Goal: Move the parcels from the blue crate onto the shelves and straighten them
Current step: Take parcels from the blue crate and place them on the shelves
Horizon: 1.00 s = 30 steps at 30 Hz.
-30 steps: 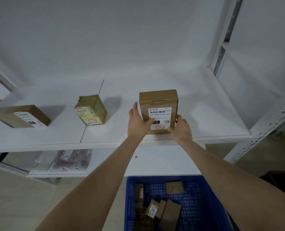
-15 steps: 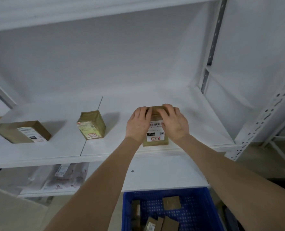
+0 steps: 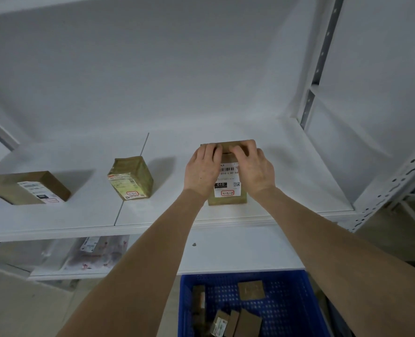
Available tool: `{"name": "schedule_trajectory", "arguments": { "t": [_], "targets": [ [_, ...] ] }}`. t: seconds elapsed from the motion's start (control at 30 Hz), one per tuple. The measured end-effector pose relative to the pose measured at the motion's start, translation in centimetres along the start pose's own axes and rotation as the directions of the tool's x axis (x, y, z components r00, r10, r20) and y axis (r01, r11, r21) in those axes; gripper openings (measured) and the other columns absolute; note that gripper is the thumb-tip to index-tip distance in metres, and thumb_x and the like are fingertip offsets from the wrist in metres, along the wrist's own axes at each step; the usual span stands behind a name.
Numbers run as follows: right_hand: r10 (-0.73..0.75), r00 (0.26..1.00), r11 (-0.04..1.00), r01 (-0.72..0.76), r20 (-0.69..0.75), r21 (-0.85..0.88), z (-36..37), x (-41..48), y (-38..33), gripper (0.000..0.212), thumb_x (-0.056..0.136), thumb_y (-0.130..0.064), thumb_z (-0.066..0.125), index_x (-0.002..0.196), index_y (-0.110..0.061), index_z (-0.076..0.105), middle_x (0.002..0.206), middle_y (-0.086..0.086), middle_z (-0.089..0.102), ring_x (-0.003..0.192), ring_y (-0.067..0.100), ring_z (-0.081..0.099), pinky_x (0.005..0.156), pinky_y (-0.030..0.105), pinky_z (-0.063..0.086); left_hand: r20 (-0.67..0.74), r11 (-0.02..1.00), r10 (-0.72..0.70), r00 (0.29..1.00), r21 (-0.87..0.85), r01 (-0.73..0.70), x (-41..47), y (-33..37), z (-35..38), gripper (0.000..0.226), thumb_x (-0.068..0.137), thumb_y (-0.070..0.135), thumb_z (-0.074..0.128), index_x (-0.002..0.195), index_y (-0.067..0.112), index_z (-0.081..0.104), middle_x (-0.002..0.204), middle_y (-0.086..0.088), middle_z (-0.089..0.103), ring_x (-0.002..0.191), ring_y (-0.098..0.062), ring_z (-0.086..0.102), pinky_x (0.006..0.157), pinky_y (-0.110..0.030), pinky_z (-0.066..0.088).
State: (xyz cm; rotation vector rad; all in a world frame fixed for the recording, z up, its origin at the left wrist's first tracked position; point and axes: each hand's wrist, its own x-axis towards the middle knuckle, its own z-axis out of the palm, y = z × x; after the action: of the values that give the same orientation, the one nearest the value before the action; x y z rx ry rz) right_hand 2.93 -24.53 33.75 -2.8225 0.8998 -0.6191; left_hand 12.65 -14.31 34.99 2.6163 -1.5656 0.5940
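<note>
A brown cardboard parcel (image 3: 227, 189) with a white barcode label stands upright on the white shelf (image 3: 291, 181), near its front edge. My left hand (image 3: 203, 169) grips its upper left side and my right hand (image 3: 255, 166) its upper right, with the fingers of both curled over the top. The blue crate (image 3: 296, 305) sits on the floor below my arms. It holds several brown parcels, one flat (image 3: 251, 290) and others at its near side (image 3: 246, 323).
On the same shelf to the left stand a taped greenish-brown box (image 3: 131, 177) and a low brown box (image 3: 26, 188). A plastic-bagged parcel (image 3: 94, 254) lies on the lower shelf. A perforated white upright (image 3: 396, 178) bounds the shelf at the right.
The parcel went from tilted in my hands at the shelf edge to standing on the shelf. Both hands slid from its lower sides up to its top.
</note>
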Motion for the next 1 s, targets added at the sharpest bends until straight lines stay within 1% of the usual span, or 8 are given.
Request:
{"name": "schedule_trajectory", "arguments": {
  "t": [0.13, 0.23, 0.53, 0.63, 0.67, 0.73, 0.87, 1.0],
  "targets": [
    [0.013, 1.000, 1.000, -0.013, -0.010, 0.018, 0.7, 1.3, -0.1, 0.051, 0.080, -0.011, 0.067, 0.125, -0.021, 0.046, 0.128, 0.010, 0.038, 0.098, 0.031, 0.049, 0.058, 0.033, 0.038, -0.047, 1.000, -0.016, 0.999, 0.025, 0.017, 1.2, -0.5, 0.7, 0.055, 0.075, 0.009, 0.070, 0.127, 0.006, 0.051, 0.123, -0.010, 0.056, 0.113, -0.026, 0.054, 0.097, -0.030, 0.045],
    [0.009, 1.000, 1.000, -0.009, -0.021, 0.018, 1.3, 2.4, 0.1, 0.050, 0.079, -0.014, 0.070, 0.123, -0.022, 0.046, 0.128, 0.010, 0.038, 0.098, 0.031, 0.049, 0.057, 0.033, 0.039, -0.065, 0.999, -0.033, 0.997, 0.018, 0.034, 2.1, -0.8, 1.4, 0.053, 0.075, 0.009, 0.069, 0.125, 0.006, 0.053, 0.123, -0.010, 0.056, 0.111, -0.027, 0.054, 0.094, -0.030, 0.046],
    [0.022, 0.997, 0.997, -0.017, -0.073, 0.074, 2.8, 4.7, 0.2, 0.049, 0.077, -0.011, 0.068, 0.121, -0.025, 0.048, 0.127, 0.009, 0.041, 0.097, 0.032, 0.048, 0.057, 0.033, 0.036, -0.040, 0.998, -0.066, 0.997, -0.026, 0.065, 4.2, -1.6, 2.7, 0.056, 0.080, 0.005, 0.060, 0.132, 0.007, 0.043, 0.133, -0.011, 0.046, 0.121, -0.029, 0.043, 0.101, -0.031, 0.038],
    [0.018, 0.997, 0.999, -0.016, -0.068, 0.038, 2.8, 4.4, 0.2, 0.054, 0.077, -0.009, 0.068, 0.124, -0.025, 0.048, 0.129, 0.009, 0.040, 0.098, 0.032, 0.049, 0.056, 0.034, 0.040, -0.039, 0.995, -0.070, 0.997, -0.069, 0.067, 4.1, -1.7, 2.8, 0.057, 0.080, 0.005, 0.060, 0.134, 0.007, 0.041, 0.135, -0.010, 0.044, 0.124, -0.028, 0.041, 0.103, -0.031, 0.037],
    [0.011, 0.997, 1.000, -0.010, -0.074, 0.024, 2.8, 4.1, 0.1, 0.055, 0.077, -0.006, 0.067, 0.126, -0.024, 0.049, 0.131, 0.010, 0.041, 0.099, 0.033, 0.049, 0.058, 0.036, 0.042, -0.041, 0.994, -0.070, 0.997, -0.088, 0.066, 3.9, -1.8, 2.7, 0.058, 0.080, 0.005, 0.060, 0.135, 0.007, 0.041, 0.135, -0.010, 0.044, 0.124, -0.028, 0.040, 0.103, -0.031, 0.037],
    [-0.010, 0.996, 1.000, 0.011, -0.092, 0.007, 2.5, 3.6, 0.0, 0.061, 0.074, 0.000, 0.062, 0.130, -0.021, 0.049, 0.134, 0.013, 0.042, 0.102, 0.035, 0.049, 0.070, 0.041, 0.047, -0.045, 0.991, -0.065, 0.997, -0.123, 0.059, 3.5, -1.9, 2.5, 0.058, 0.081, 0.006, 0.060, 0.136, 0.007, 0.041, 0.135, -0.010, 0.044, 0.124, -0.027, 0.040, 0.103, -0.031, 0.037],
    [-0.005, 0.999, 0.999, 0.003, -0.037, -0.049, 1.5, 2.7, -0.5, 0.071, 0.075, -0.008, 0.063, 0.140, -0.020, 0.038, 0.145, 0.012, 0.031, 0.118, 0.034, 0.042, 0.092, 0.041, 0.041, -0.040, 0.986, -0.074, 0.996, -0.153, 0.067, 2.6, -2.1, 1.7, 0.060, 0.082, 0.009, 0.060, 0.137, 0.010, 0.039, 0.135, -0.009, 0.042, 0.124, -0.026, 0.040, 0.104, -0.032, 0.035],
    [0.027, 0.999, 0.997, -0.024, 0.041, -0.071, 0.3, 1.8, -1.1, 0.078, 0.076, -0.012, 0.067, 0.144, -0.022, 0.030, 0.151, 0.011, 0.021, 0.127, 0.033, 0.034, 0.101, 0.040, 0.035, 0.015, 0.984, -0.095, 0.995, -0.149, 0.096, 1.4, -2.2, 0.8, 0.063, 0.085, 0.012, 0.058, 0.142, 0.012, 0.030, 0.142, -0.009, 0.033, 0.129, -0.026, 0.033, 0.106, -0.032, 0.033]
  ]
}}
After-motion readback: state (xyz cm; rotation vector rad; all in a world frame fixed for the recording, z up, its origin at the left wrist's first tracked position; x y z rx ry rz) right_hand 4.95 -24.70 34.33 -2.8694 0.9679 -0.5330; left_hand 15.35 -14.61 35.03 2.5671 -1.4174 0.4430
